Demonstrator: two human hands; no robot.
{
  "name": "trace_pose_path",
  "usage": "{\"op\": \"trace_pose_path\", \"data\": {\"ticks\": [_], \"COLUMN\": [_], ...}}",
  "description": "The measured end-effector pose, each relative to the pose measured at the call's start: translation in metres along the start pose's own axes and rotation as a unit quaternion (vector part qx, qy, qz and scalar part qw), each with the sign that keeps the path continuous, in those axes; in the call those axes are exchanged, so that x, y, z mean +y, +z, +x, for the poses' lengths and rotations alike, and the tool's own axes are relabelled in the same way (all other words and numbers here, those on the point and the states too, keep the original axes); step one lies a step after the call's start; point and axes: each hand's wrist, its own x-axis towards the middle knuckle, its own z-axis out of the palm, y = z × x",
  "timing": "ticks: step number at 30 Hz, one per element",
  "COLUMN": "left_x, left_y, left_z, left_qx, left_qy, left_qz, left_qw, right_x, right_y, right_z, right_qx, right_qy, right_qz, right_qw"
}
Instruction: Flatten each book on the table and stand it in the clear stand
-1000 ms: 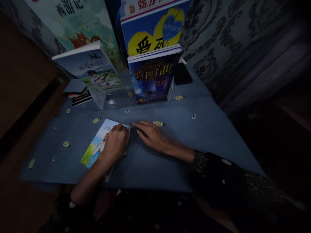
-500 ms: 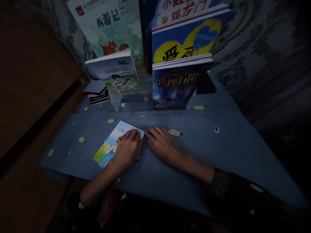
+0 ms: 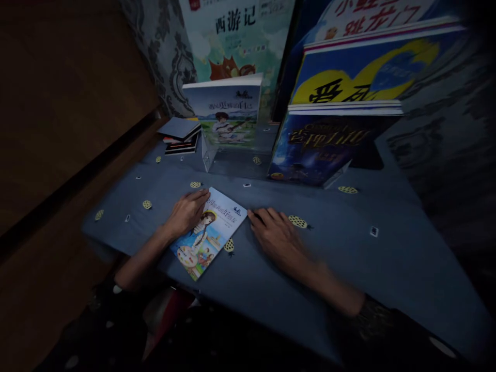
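Note:
A thin picture book [image 3: 217, 232] lies tilted on the cloth-covered table, its cover up, showing a girl in a yellow hat. My left hand [image 3: 188, 213] rests along its upper left edge, fingers stretched out together and lying flat at the top corner. At the opposite corner, my right hand [image 3: 275, 232] is bent low over the table. Its thumb and forefinger tips meet the book's right corner and appear to pinch it, while the other fingers curl on the cloth.
Clear stands hold upright books: a guitar-player cover [image 3: 232, 116] and a dark blue book [image 3: 313, 147]. Taller books rise behind, one pale green [image 3: 236, 46], one blue and yellow [image 3: 349, 72]. A small stack [image 3: 180, 135] sits back left on the patterned tablecloth [image 3: 349, 248].
My left hand has slid left across the cover to the book's edge, uncovering the picture and title. My right hand stays at the corner. The view has shifted, so everything appears farther right.

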Motion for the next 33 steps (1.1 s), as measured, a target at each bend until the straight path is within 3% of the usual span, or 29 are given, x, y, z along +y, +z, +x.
{"op": "trace_pose_path", "data": {"ticks": [7, 15, 19, 22, 25, 28, 33], "left_x": [-0.023, 0.002, 0.016, 0.022, 0.023, 0.021, 0.018], "left_y": [0.005, 0.005, 0.009, 0.01, 0.01, 0.01, 0.009], "left_z": [-0.055, -0.096, -0.109, -0.116, -0.12, -0.121, -0.12], "left_qx": [0.068, 0.144, 0.181, 0.184, 0.175, 0.166, 0.165], "left_qy": [0.006, -0.045, -0.072, -0.08, -0.091, -0.094, -0.093], "left_qz": [-0.054, 0.015, 0.043, 0.049, 0.052, 0.054, 0.071], "left_qw": [0.996, 0.988, 0.98, 0.979, 0.979, 0.98, 0.979], "right_x": [0.0, -0.001, -0.035, -0.073, -0.096, -0.091, -0.05], "right_y": [0.009, -0.009, -0.005, 0.01, 0.026, 0.036, 0.042], "right_z": [-0.004, 0.016, 0.049, 0.076, 0.097, 0.11, 0.112], "right_qx": [0.003, -0.015, -0.047, -0.082, -0.098, -0.109, -0.098], "right_qy": [0.007, 0.021, -0.065, -0.161, -0.198, -0.175, -0.091], "right_qz": [-0.001, 0.048, 0.132, 0.199, 0.212, 0.204, 0.184], "right_qw": [1.0, 0.999, 0.988, 0.963, 0.952, 0.957, 0.974]}}
